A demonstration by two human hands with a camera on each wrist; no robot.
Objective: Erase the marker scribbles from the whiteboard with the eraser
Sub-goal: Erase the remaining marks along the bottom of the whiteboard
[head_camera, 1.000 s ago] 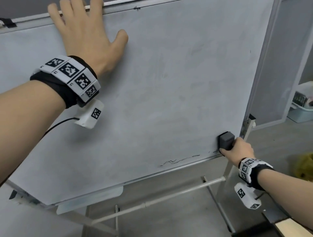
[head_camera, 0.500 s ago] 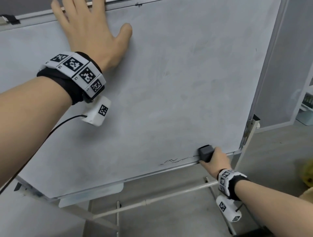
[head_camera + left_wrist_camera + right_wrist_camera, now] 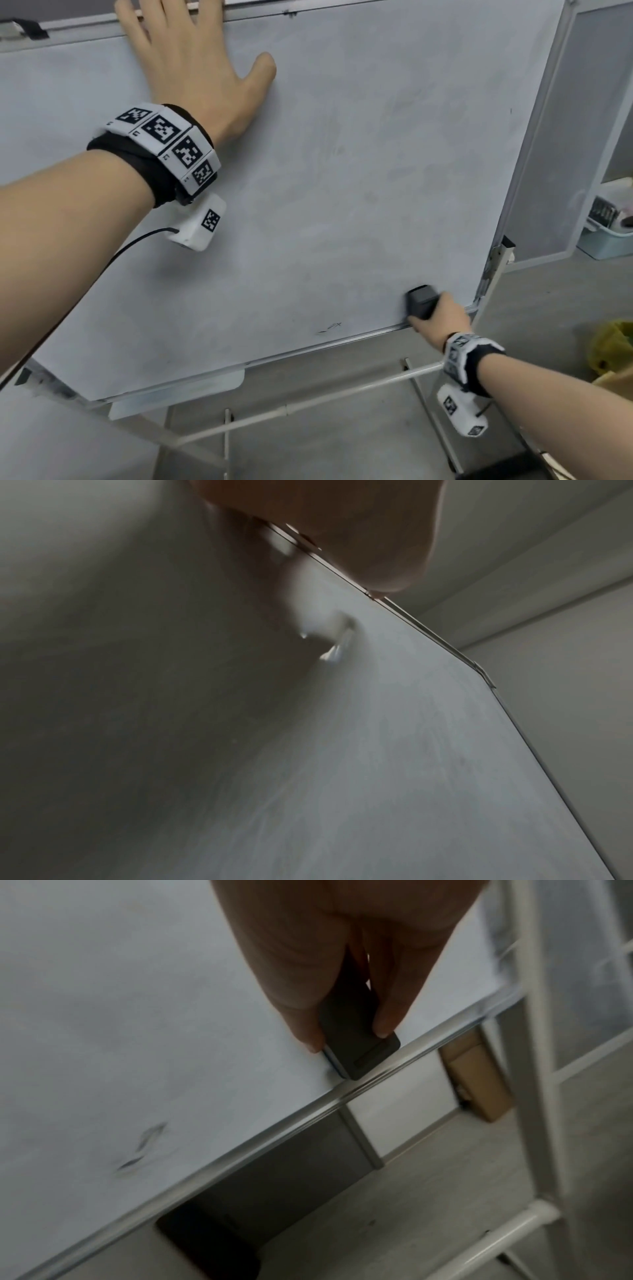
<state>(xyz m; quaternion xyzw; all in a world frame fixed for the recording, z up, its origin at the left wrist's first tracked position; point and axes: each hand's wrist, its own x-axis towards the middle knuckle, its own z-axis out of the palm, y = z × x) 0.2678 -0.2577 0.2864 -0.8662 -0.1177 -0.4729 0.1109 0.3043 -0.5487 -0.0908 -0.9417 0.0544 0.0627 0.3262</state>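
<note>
Your left hand (image 3: 191, 65) lies flat, fingers spread, against the whiteboard (image 3: 342, 171) near its top edge, likely to steady the board on its stand while you rub. Your right hand (image 3: 442, 318) pinches the eraser (image 3: 422, 301) between thumb and fingers, pressed to the board at the bottom edge near the right corner. The remaining scribble (image 3: 329, 328) sits just left along that edge, blurred in the wrist view, so a leftward pass seems next.
</note>
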